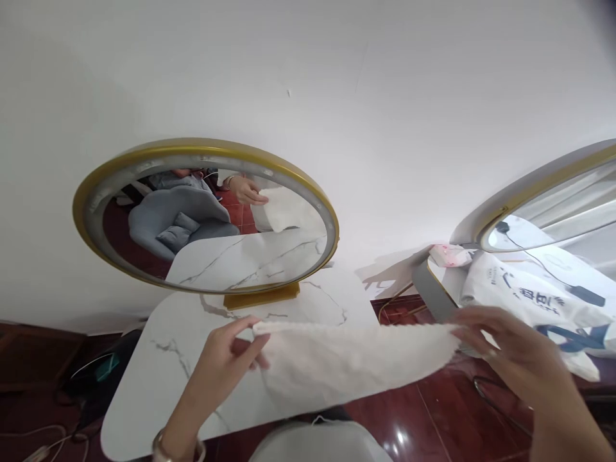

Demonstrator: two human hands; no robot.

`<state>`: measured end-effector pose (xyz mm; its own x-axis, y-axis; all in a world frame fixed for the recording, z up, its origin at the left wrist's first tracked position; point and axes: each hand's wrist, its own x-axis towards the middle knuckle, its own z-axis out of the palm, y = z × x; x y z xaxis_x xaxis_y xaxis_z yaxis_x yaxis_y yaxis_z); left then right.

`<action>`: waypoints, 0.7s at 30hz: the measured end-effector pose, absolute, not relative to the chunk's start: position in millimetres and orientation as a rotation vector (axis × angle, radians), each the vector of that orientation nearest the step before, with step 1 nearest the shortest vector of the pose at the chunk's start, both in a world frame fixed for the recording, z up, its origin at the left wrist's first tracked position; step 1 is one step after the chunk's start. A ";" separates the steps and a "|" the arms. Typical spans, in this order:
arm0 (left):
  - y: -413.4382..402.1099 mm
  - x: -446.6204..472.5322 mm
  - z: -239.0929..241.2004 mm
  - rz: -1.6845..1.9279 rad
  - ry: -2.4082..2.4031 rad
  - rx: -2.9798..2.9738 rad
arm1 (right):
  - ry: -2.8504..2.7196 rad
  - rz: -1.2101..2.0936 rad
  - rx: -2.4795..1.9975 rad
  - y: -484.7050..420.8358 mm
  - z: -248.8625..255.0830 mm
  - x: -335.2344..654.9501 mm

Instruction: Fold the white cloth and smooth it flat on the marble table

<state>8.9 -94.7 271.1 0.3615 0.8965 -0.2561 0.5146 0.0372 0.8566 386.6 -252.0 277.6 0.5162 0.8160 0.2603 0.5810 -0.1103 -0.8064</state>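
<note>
In the head view, the left hand (226,359) pinches one top corner of a white cloth (356,362) between thumb and fingers. The right hand (500,343) closes its fingers on the other corner. With the two hands apart like this, the cloth hangs spread out above the marble table (158,372), in front of the round mirror (206,218).

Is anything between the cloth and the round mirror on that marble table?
Nothing visible. The left hand and right hand pinch the cloth by its top corners, stretched above the table. Between it and the mirror only bare marble shows. What lies under the cloth is hidden.
</note>
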 end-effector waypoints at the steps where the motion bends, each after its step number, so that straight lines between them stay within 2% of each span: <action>1: -84.1 18.6 263.4 0.524 1.312 1.611 | -1.222 0.325 -1.824 -233.6 269.2 396.4; 4: -54.5 52.3 216.9 0.657 1.401 1.668 | -1.280 0.462 -1.884 -169.5 222.6 418.4; 7: -48.9 81.7 142.5 0.791 1.566 1.864 | -1.126 0.433 -1.788 -123.0 150.1 413.0; 12: -77.7 113.9 31.0 0.652 1.414 2.300 | -1.349 0.297 -1.760 -130.7 29.7 354.8; 16: -66.0 136.3 -4.4 0.571 1.364 2.515 | -1.529 0.228 -1.850 -149.3 -18.1 325.5; 21: -30.1 151.1 -16.0 0.583 1.616 2.480 | -1.656 0.105 -2.038 -123.8 -30.9 328.4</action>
<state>151.1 -30.1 -16.0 0.3539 0.9012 0.2502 0.8533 -0.4206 0.3082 328.4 -123.8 -30.9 0.2537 0.9339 0.2518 0.8948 -0.1278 -0.4278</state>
